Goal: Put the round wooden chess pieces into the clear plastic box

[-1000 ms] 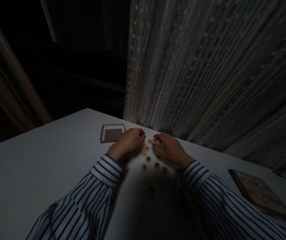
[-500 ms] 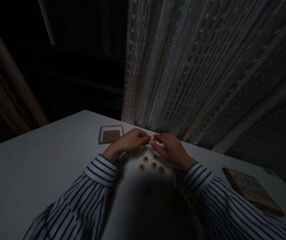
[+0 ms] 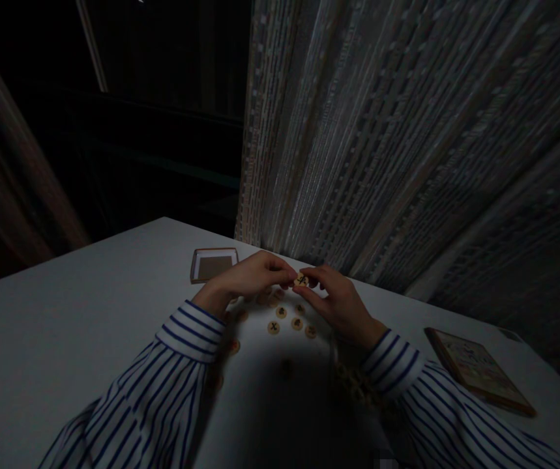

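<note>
My right hand (image 3: 336, 299) pinches a round, pale wooden Chinese chess piece (image 3: 301, 279) between thumb and fingers, its dark character facing up. Against that piece's left edge are the closed fingertips of my left hand (image 3: 260, 273); whatever they may hold is hidden. Several similar pieces lie on the white table below my hands, among them one with an X-like mark (image 3: 273, 327) and another dark-marked piece (image 3: 296, 323). Red-marked pieces (image 3: 233, 346) lie beside my left sleeve, partly in shadow.
A shallow open box lid (image 3: 215, 249) stands beyond my left wrist. To the right lies a flat box with a picture on top (image 3: 480, 368). More pieces (image 3: 353, 384) sit in shadow by my right forearm. A patterned curtain (image 3: 328, 130) hangs behind the white table (image 3: 88, 339).
Both hands have come slightly nearer with the held piece, which has tilted or turned a little. The whole view has shifted slightly; the lying pieces look unmoved.
</note>
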`<state>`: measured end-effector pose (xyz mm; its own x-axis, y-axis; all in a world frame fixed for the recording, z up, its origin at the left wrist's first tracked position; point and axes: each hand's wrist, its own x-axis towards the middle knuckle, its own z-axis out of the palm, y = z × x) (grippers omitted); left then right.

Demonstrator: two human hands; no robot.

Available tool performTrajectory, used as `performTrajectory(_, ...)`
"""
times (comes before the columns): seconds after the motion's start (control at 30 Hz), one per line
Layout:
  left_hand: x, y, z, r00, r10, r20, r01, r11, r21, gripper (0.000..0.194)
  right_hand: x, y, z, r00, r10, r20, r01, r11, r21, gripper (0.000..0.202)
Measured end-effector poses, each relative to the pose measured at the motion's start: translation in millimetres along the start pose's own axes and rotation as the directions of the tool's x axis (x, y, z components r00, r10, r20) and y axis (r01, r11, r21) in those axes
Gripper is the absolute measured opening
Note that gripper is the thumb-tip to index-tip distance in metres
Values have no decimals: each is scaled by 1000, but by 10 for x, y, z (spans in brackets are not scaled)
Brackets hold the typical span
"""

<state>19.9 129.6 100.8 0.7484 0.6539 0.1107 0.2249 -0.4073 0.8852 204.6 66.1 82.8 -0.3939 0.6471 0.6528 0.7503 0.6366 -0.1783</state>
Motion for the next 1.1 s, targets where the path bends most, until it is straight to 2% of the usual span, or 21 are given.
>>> performTrajectory(0.13,-16,35,2,999,37,34,-36,999,-13,29,-13,-42,-40,1000,0,-16,0,1000,23,26)
performTrajectory(0.4,-41,116,45,997,20,69,-20,1000,1,30,-114,-87,-115,999,27,-22,-26,998,54,25)
performTrajectory(0.67,-64,232,118,993,31,117,-31,1000,-5,25,-232,-177,-199,992,127,-24,-122,984,131,23)
performTrajectory(0.87,-61,278,208,982,53,183,-51,999,-15,24,-354,-180,-263,995,101,-6,-100,986,132,25)
performTrajectory(1.1,-28,246,324,979,74,190,-78,997,14,29,-440,-190,-341,997,75,-31,-71,989,127,23)
